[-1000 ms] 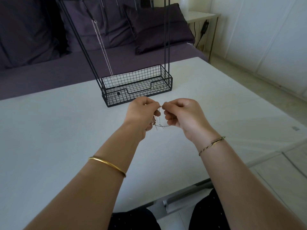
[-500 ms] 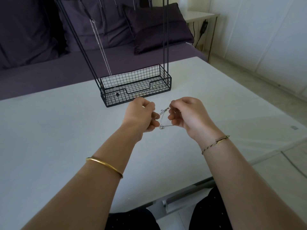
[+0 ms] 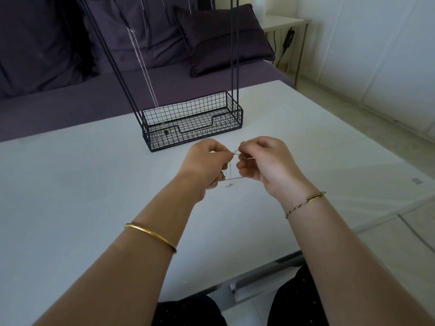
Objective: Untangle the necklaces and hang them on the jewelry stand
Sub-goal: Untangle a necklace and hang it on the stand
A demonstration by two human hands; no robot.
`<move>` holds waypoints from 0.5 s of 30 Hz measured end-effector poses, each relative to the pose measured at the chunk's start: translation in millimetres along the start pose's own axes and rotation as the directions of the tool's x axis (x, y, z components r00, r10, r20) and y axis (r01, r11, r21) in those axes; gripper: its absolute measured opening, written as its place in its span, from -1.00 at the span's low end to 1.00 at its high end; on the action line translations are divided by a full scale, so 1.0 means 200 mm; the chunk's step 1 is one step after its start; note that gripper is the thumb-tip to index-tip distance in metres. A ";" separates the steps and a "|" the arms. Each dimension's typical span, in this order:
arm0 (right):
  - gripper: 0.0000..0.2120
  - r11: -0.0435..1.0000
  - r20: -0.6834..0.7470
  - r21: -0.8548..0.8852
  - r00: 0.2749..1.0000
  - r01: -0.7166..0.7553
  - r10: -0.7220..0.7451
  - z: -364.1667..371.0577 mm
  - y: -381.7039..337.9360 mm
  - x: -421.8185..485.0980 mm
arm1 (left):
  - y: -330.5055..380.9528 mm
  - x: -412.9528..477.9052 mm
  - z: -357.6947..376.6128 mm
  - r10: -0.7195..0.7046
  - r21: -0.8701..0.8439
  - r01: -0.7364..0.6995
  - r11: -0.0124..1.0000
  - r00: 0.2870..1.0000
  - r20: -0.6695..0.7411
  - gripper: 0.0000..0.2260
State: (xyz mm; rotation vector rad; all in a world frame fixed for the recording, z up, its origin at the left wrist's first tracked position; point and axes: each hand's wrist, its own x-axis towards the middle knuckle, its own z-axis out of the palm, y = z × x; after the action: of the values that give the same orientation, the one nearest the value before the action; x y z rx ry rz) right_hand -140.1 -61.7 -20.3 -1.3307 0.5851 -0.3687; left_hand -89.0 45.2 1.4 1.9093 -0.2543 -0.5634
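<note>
Necklace point(image 3: 233, 178) is pinched by the left hand point(image 3: 206, 162) and the right hand point(image 3: 266, 162), now brought closer together; the knot is likely not undone yet.

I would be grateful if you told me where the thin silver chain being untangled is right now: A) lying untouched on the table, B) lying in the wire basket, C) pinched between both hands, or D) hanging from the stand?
C: the left hand and the right hand both pinch the chain; only a second chain hangs from the stand.
</note>
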 end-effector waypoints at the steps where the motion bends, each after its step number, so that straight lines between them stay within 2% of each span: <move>1: -0.89 1.000 0.010 -0.004 1.000 -0.006 0.006 0.00 0.00 0.00 | 0.00 0.00 0.00 -0.003 -0.008 0.003 1.000 1.000 -0.010 -0.88; 6: -0.88 0.998 0.065 -0.062 0.998 -0.012 0.016 0.00 -0.01 -0.02 | 0.00 0.01 0.00 0.007 -0.054 -0.009 0.998 0.999 -0.035 -0.93; 11: -0.89 0.994 -0.004 -0.102 0.999 0.040 -0.041 0.02 0.00 -0.01 | 0.01 0.00 0.00 -0.046 -0.158 0.050 0.986 0.999 0.027 -0.89; 15: -0.81 0.992 0.001 -0.124 1.000 -0.005 0.006 0.02 0.00 -0.01 | 0.02 0.00 0.00 -0.059 -0.228 0.063 0.972 0.998 0.024 -0.86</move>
State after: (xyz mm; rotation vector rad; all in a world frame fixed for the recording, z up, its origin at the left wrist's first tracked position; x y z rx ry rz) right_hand -139.4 -57.4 -19.3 -1.4484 0.6190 -0.3314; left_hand -89.8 43.1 5.3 1.6940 -0.1358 -0.6231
